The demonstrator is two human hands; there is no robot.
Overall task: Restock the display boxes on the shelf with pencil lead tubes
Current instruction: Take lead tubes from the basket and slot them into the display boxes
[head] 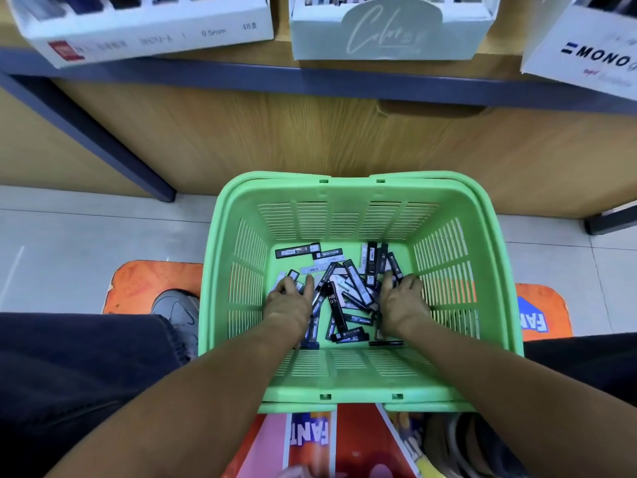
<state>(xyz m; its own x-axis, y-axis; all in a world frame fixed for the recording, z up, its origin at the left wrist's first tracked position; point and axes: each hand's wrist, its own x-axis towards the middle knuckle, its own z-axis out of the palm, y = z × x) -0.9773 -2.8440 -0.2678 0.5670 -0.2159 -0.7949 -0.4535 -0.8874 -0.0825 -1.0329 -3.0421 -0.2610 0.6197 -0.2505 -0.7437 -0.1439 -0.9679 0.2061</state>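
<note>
Both hands reach into the green slatted plastic basket (344,208). The left hand (287,300) pinches slim black pencil lead tubes (344,294); the right hand (405,298) curls over more, its grip unclear. White cardboard display boxes (144,32) beyond both hands await; most restocking seemingly remains.

Even, bright indoor light falls from above, with no hard glare. Soft shadows sit under the shelf (310,81) toward twelve o'clock and inside the green basket (344,377). Wide-angle distortion bends the shelf edge and tilts the display boxes (144,32) at ten and two o'clock. The centre is sharp; the boxes' print and the six o'clock edge are blurred.
</note>
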